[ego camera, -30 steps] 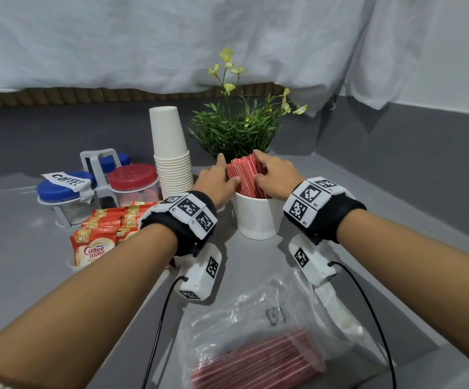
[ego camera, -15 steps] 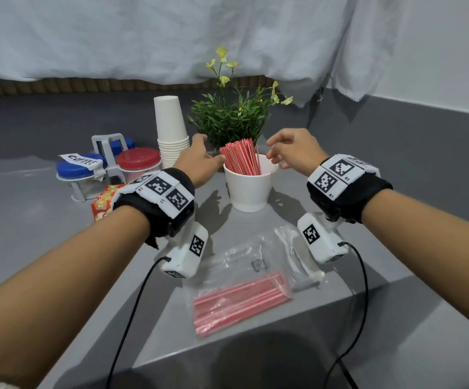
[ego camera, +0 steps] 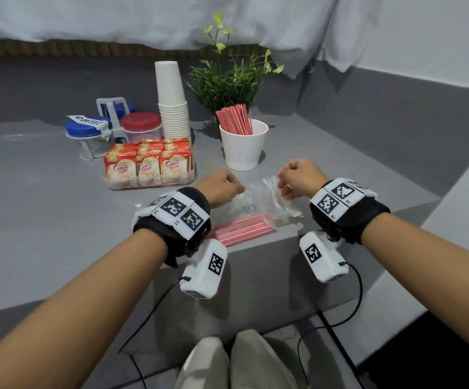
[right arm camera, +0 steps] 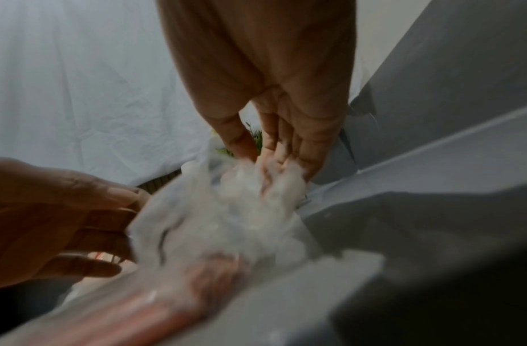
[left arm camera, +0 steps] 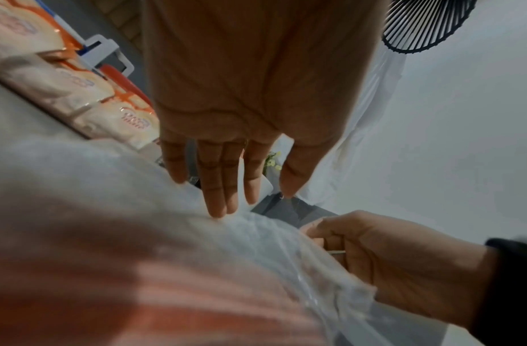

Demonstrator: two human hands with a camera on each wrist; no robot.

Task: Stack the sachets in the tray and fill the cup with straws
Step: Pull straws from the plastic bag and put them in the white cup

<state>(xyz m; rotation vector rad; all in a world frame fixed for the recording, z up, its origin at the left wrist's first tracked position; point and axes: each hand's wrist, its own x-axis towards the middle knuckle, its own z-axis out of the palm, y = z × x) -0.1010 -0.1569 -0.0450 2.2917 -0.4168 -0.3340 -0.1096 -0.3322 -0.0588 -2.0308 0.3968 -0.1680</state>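
A white cup (ego camera: 243, 147) holds a bunch of red straws (ego camera: 234, 119). In front of it lies a clear plastic bag (ego camera: 258, 203) with more red straws (ego camera: 241, 230) at its near end. My left hand (ego camera: 222, 186) rests on the bag's left side; in the left wrist view its fingers (left arm camera: 217, 201) are straight with their tips on the plastic (left arm camera: 167, 210). My right hand (ego camera: 300, 178) pinches the bag's open end between thumb and fingers (right arm camera: 265, 161). Orange Coffee-mate sachets (ego camera: 146, 167) stand in rows in the clear tray (ego camera: 149, 182) at the left.
A stack of white paper cups (ego camera: 171, 102) and a green plant (ego camera: 227, 82) stand behind the cup. Jars with a blue lid (ego camera: 87, 130) and a red lid (ego camera: 141, 122) sit behind the tray. The table's front edge (ego camera: 255, 248) runs just under the bag.
Both hands left the straws in the cup and drew back toward me onto the plastic bag. The right hand took hold of the bag's open end.
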